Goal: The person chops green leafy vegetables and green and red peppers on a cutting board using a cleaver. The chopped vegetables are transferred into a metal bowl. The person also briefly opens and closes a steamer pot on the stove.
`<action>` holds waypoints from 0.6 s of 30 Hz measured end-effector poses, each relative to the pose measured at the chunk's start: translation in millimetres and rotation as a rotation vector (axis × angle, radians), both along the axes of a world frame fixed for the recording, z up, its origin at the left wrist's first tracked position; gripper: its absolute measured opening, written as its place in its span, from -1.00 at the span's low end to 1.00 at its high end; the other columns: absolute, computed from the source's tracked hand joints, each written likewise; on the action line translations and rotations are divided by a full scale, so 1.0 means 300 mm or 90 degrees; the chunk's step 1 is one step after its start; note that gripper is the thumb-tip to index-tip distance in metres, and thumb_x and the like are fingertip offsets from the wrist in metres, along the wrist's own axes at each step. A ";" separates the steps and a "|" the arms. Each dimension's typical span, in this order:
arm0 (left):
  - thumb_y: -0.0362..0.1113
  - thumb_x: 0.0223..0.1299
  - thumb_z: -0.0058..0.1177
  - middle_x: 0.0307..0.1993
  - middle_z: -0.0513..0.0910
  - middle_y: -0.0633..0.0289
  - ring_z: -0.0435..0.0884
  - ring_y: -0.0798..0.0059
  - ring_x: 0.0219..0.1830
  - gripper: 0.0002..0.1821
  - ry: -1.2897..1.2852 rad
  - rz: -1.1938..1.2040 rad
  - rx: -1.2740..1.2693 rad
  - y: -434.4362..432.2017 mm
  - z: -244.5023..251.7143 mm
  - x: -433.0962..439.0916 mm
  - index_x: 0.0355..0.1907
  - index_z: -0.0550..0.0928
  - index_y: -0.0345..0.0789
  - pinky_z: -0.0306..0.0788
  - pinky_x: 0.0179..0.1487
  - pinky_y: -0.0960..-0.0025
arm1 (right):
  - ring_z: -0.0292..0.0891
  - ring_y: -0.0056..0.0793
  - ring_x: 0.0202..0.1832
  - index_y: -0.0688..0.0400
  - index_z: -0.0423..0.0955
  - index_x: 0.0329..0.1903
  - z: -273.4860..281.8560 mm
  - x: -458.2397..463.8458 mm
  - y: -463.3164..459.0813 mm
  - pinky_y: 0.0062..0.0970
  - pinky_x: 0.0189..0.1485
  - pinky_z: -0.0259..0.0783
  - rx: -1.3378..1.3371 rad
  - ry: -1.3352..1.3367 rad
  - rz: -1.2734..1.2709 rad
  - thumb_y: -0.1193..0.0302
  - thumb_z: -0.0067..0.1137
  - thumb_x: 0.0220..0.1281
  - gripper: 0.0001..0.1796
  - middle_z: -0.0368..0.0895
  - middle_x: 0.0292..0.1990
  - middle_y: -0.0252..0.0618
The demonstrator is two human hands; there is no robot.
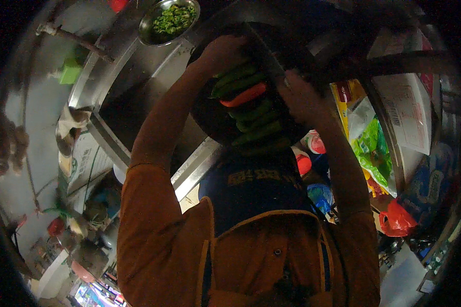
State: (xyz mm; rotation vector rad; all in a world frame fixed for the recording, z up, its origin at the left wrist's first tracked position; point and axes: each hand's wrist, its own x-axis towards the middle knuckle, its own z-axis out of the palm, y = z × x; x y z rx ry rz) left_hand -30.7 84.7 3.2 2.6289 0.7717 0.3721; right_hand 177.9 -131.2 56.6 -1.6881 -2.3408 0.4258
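Observation:
A row of long green peppers [240, 82] lies side by side on a round dark cutting board [211, 121], with one red pepper [244, 95] among them. My left hand [226, 51] is curled over the far end of the row, and its fingertips are lost in shadow. In my right hand [299, 94] is a knife [267, 48], on the right of the peppers. Its blade points away from me and shows mostly as a thin bright edge. The nearest green peppers reach close to my dark apron [249, 172].
A metal bowl [169, 23] of chopped greens stands at the far left, by a stainless steel sink [119, 88]. To the right are a green plastic bag [372, 146], a cardboard box [407, 111] and a red plastic bag [397, 218]. Red-capped containers [302, 163] sit beside my right forearm.

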 end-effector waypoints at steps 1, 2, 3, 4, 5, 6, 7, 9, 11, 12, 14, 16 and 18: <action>-0.02 0.12 0.24 -0.08 0.65 -0.03 0.61 -0.05 0.02 -0.54 0.005 0.011 -0.025 0.000 -0.011 -0.012 0.03 0.65 -0.21 0.53 0.08 -0.02 | 0.55 0.07 -0.03 0.26 0.46 0.02 0.005 -0.008 -0.002 -0.11 -0.10 0.53 -0.023 -0.053 -0.008 0.45 0.02 0.33 -0.74 0.39 0.16 0.17; -0.02 0.13 0.24 -0.10 0.65 -0.04 0.61 -0.05 0.01 -0.55 0.009 0.020 -0.049 0.004 -0.021 -0.030 0.01 0.66 -0.22 0.53 0.07 -0.02 | 0.56 0.07 -0.05 0.27 0.46 0.01 0.011 -0.016 -0.009 -0.09 -0.12 0.53 -0.048 -0.108 -0.014 0.44 0.03 0.33 -0.75 0.39 0.15 0.18; -0.02 0.14 0.23 -0.11 0.65 -0.05 0.61 -0.05 0.00 -0.57 0.015 0.029 -0.076 0.010 -0.026 -0.047 -0.01 0.67 -0.23 0.53 0.06 -0.02 | 0.56 0.08 -0.07 0.26 0.46 0.00 0.039 -0.048 -0.034 -0.09 -0.13 0.53 -0.149 -0.083 -0.088 0.43 0.04 0.32 -0.74 0.38 0.14 0.20; -0.02 0.15 0.23 -0.12 0.65 -0.06 0.61 -0.06 -0.01 -0.57 0.024 0.030 -0.029 0.002 -0.014 -0.058 -0.02 0.66 -0.24 0.53 0.06 -0.02 | 0.56 0.09 -0.10 0.26 0.45 0.00 0.067 -0.057 -0.075 -0.08 -0.13 0.53 -0.194 -0.068 -0.142 0.41 0.06 0.32 -0.74 0.38 0.13 0.21; -0.02 0.15 0.22 -0.14 0.65 -0.07 0.61 -0.06 -0.02 -0.58 0.031 0.030 0.017 -0.012 -0.003 -0.071 -0.03 0.66 -0.25 0.52 0.05 -0.03 | 0.57 0.10 -0.12 0.26 0.45 0.00 0.095 -0.066 -0.114 -0.08 -0.13 0.53 -0.237 -0.053 -0.198 0.39 0.07 0.33 -0.73 0.38 0.12 0.22; -0.03 0.16 0.22 -0.15 0.65 -0.08 0.61 -0.06 -0.03 -0.58 0.038 0.035 0.067 -0.017 0.015 -0.079 -0.04 0.66 -0.26 0.52 0.05 -0.03 | 0.57 0.11 -0.15 0.26 0.44 0.01 0.129 -0.067 -0.151 -0.08 -0.13 0.53 -0.218 -0.051 -0.221 0.37 0.08 0.33 -0.71 0.39 0.11 0.22; -0.03 0.18 0.20 -0.16 0.65 -0.08 0.61 -0.07 -0.03 -0.60 0.074 0.033 0.044 0.003 0.014 -0.074 -0.03 0.67 -0.25 0.51 0.04 -0.04 | 0.58 0.11 -0.18 0.27 0.44 0.03 0.148 -0.067 -0.186 -0.08 -0.13 0.53 -0.201 -0.049 -0.240 0.36 0.09 0.33 -0.69 0.40 0.10 0.22; -0.04 0.22 0.17 -0.17 0.65 -0.09 0.60 -0.08 -0.03 -0.63 0.145 0.027 -0.005 0.052 0.004 -0.033 -0.02 0.67 -0.21 0.50 0.04 -0.04 | 0.57 0.10 -0.16 0.28 0.43 0.03 0.147 0.005 -0.293 -0.11 -0.11 0.52 0.018 -0.113 -0.111 0.37 0.07 0.36 -0.71 0.44 0.06 0.21; -0.04 0.23 0.15 -0.12 0.63 -0.07 0.61 -0.08 -0.04 -0.66 -0.022 0.009 0.002 0.037 -0.006 0.024 0.01 0.67 -0.09 0.49 0.03 -0.06 | 0.56 0.10 -0.11 0.28 0.43 0.03 0.158 0.067 -0.385 -0.14 -0.07 0.51 0.047 -0.062 -0.144 0.40 0.07 0.34 -0.71 0.47 0.03 0.20; -0.04 0.24 0.15 -0.09 0.62 -0.06 0.61 -0.08 -0.04 -0.67 -0.105 0.000 0.005 0.017 -0.004 0.060 0.02 0.68 -0.03 0.49 0.02 -0.06 | 0.55 0.10 -0.07 0.28 0.42 0.03 0.174 0.088 -0.426 -0.15 -0.05 0.50 -0.033 0.018 -0.244 0.42 0.08 0.31 -0.71 0.48 0.02 0.19; -0.04 0.24 0.14 0.01 0.58 -0.04 0.60 -0.11 -0.03 -0.67 0.021 -0.024 0.019 -0.041 0.010 0.156 0.06 0.65 0.10 0.48 0.01 -0.07 | 0.53 0.10 -0.01 0.28 0.42 0.03 0.177 0.159 -0.489 -0.15 -0.03 0.49 -0.090 0.063 -0.319 0.47 0.09 0.26 -0.69 0.49 0.01 0.19; -0.04 0.24 0.13 0.08 0.55 -0.01 0.60 -0.13 -0.02 -0.64 0.093 -0.057 0.127 -0.084 -0.006 0.230 0.11 0.62 0.20 0.47 0.01 -0.08 | 0.51 0.09 0.01 0.28 0.43 0.03 0.107 0.236 -0.555 -0.13 -0.01 0.48 -0.020 0.002 -0.254 0.49 0.09 0.23 -0.69 0.48 0.01 0.18; -0.04 0.24 0.12 0.14 0.51 0.02 0.59 -0.15 -0.02 -0.60 0.108 -0.097 0.321 -0.137 -0.036 0.283 0.15 0.58 0.28 0.45 0.02 -0.10 | 0.50 0.07 0.01 0.29 0.43 0.03 0.044 0.291 -0.592 -0.11 0.00 0.47 0.088 -0.059 -0.166 0.50 0.10 0.22 -0.68 0.46 0.01 0.19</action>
